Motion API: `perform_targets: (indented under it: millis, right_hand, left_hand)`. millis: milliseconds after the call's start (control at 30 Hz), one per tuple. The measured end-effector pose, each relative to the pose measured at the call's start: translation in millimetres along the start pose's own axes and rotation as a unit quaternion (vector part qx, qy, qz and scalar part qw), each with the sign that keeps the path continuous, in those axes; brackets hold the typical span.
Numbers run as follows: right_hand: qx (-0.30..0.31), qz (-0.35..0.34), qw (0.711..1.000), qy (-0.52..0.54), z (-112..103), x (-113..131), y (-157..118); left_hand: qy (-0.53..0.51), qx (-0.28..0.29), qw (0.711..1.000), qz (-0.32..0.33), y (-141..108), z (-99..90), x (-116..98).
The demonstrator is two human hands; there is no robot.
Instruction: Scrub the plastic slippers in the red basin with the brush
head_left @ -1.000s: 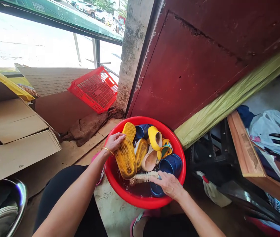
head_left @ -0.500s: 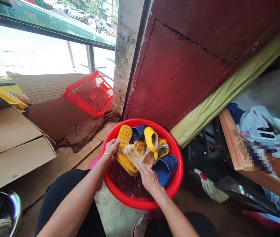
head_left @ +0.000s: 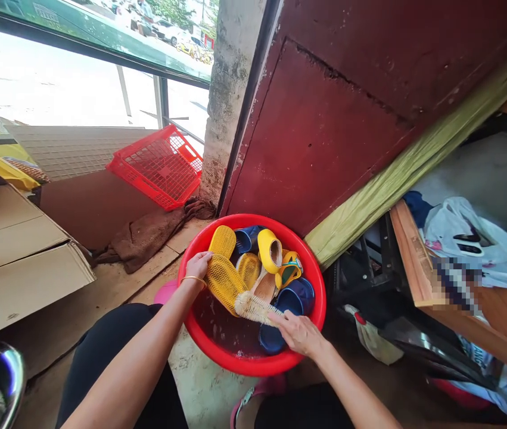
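Observation:
My left hand (head_left: 198,267) is closed on the upper end of a yellow slipper (head_left: 225,279), whose ridged sole faces up and tilts over the water. In my right hand (head_left: 296,331) is a pale-bristled scrubbing brush (head_left: 255,307); its bristle head lies at the slipper's lower end. Both are over a red basin (head_left: 320,307) of murky water. Inside it lie another yellow slipper (head_left: 223,242), a yellow clog (head_left: 270,250), a yellow strapped sandal (head_left: 291,268) and a blue slipper (head_left: 296,296). The brush handle is mostly hidden by my fingers.
A dark red door (head_left: 316,137) stands right behind the basin. A red plastic crate (head_left: 161,170) and a brown cloth (head_left: 146,238) are at the back left. Cardboard boxes (head_left: 25,262) and a metal bowl (head_left: 16,375) lie left. A wooden shelf (head_left: 407,256) juts out at right.
The brush and my right hand have moved right and down, from the slipper's middle to its lower end. My left hand still grips the slipper. The view has shifted slightly.

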State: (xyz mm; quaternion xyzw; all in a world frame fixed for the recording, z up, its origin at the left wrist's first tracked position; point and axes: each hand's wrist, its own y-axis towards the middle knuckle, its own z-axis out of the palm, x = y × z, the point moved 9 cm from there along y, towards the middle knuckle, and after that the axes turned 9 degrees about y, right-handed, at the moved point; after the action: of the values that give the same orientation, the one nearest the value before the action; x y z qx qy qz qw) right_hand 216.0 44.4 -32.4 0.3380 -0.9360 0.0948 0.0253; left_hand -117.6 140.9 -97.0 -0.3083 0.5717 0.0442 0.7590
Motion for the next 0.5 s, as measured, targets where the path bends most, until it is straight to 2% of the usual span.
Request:
perform_targets:
  millis: [67,200,267,367,500]
  right_hand:
    - [0.008,-0.007,1.0,0.027,8.1,25.6,25.4]
    - [-0.065,0.069,0.992,0.086,8.2,60.8,89.6]
    - [-0.089,0.088,0.987,0.1,3.8,69.6,109.1]
    - [-0.09,0.045,0.99,0.098,0.8,74.5,105.7]
    - [-0.023,-0.054,0.997,0.057,15.5,61.2,52.3]
  left_hand:
    - [-0.003,0.025,1.0,-0.011,-6.3,7.2,1.9]
    - [-0.002,0.077,0.996,-0.037,-19.5,16.1,4.8]
    - [-0.02,0.106,0.992,-0.06,-23.6,19.0,6.2]
    - [-0.061,0.13,0.985,-0.098,-26.1,21.9,7.8]
    - [-0.078,0.116,0.983,-0.118,-27.4,22.8,10.3]
